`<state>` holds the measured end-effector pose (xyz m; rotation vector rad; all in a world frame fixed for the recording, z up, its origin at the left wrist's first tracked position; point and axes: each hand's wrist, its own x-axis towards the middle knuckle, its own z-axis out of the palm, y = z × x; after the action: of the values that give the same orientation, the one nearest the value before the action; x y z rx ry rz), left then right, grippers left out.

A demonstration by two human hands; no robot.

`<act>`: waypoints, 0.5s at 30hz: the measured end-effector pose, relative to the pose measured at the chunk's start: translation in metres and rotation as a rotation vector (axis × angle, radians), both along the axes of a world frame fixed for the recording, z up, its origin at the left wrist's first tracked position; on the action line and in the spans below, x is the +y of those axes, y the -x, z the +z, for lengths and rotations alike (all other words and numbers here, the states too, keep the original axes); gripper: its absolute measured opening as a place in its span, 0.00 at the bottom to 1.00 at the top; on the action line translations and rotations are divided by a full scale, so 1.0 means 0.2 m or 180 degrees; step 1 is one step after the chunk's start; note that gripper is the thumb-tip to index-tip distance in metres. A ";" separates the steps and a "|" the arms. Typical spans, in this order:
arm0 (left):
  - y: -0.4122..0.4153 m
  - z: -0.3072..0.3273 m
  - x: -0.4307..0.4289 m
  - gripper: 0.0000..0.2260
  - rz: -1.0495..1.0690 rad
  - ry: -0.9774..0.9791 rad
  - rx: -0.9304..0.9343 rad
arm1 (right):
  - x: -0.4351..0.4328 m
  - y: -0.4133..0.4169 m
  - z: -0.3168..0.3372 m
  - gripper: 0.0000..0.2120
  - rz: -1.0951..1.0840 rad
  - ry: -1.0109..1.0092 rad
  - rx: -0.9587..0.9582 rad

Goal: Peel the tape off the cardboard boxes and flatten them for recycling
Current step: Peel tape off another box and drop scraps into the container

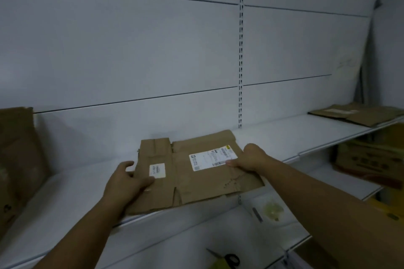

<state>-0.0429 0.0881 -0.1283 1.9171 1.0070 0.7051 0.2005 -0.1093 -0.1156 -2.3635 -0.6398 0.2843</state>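
On the white shelf (pixel 284 135) lies one flattened cardboard box (pixel 196 172) bearing two white labels, gripped at both ends: the left hand (pixel 125 183) closes on its left edge with the thumb on top, and the right hand (pixel 251 157) pinches its right edge beside the larger label. A second flattened box (pixel 358 114) lies far right; one upright box (pixel 15 159) stands at left. Scissors (pixel 227 260) rest on the lower shelf.

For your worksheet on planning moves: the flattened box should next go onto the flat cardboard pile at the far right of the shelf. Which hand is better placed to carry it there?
Probably the right hand: it grips the flattened box on the side nearer the cardboard pile; the left hand holds the far edge.
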 end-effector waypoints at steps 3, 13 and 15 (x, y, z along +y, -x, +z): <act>-0.11 0.05 -0.07 0.35 -0.0082 0.0429 -0.0300 | -0.11 -0.08 0.00 0.32 -0.0106 -0.0535 0.0384; -0.67 0.18 -0.54 0.06 -0.0926 0.1667 -0.0452 | -0.73 -0.52 0.01 0.29 -0.0077 -0.0888 0.0665; -0.81 0.21 -0.61 0.08 -0.1050 0.1646 -0.0445 | -0.85 -0.63 0.01 0.30 -0.0146 -0.0968 0.0707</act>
<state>0.1197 -0.0345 -0.0860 1.5041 0.6785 0.3382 0.3273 -0.2797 -0.1135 -2.0183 -0.4845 0.3934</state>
